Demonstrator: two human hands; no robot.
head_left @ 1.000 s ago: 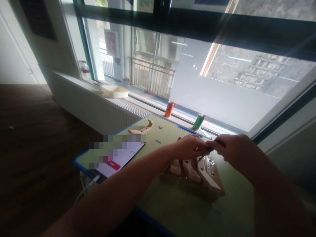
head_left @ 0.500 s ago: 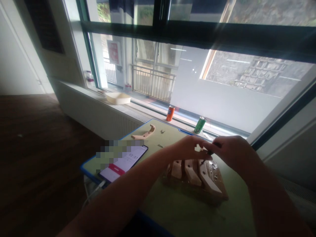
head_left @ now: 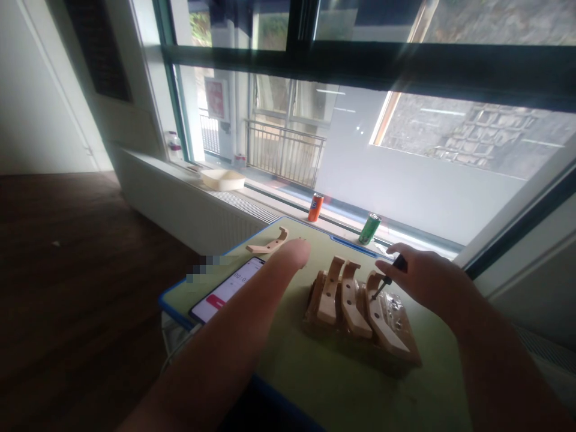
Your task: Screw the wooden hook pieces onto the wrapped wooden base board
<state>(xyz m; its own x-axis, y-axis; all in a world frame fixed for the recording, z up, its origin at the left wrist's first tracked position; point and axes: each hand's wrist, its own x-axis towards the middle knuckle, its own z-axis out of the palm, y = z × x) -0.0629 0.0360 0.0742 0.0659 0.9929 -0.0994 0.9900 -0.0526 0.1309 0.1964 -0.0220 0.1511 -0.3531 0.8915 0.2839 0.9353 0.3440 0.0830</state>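
Observation:
My right hand point(head_left: 427, 279) is closed round a small black-handled screwdriver point(head_left: 390, 273). Its tip rests on the rightmost of three curved wooden pieces point(head_left: 355, 303), which stand side by side on a wooden base. My left hand point(head_left: 294, 252) reaches out over the far left part of the green table point(head_left: 324, 372), just right of a loose curved wooden piece point(head_left: 269, 243). I see that hand end on, so its fingers are hidden. A small clear bag of hardware point(head_left: 392, 307) lies against the wooden base under my right hand.
A phone point(head_left: 225, 287) with a lit screen lies near the table's left edge, a cable hanging below it. An orange can point(head_left: 316, 207) and a green can point(head_left: 369, 228) stand on the window sill behind the table. A white tray point(head_left: 222, 178) sits farther left on the sill.
My left hand has let go of the wooden pieces and moved left and forward across the table. My right hand stays at the rightmost piece with the screwdriver. The view has shifted left.

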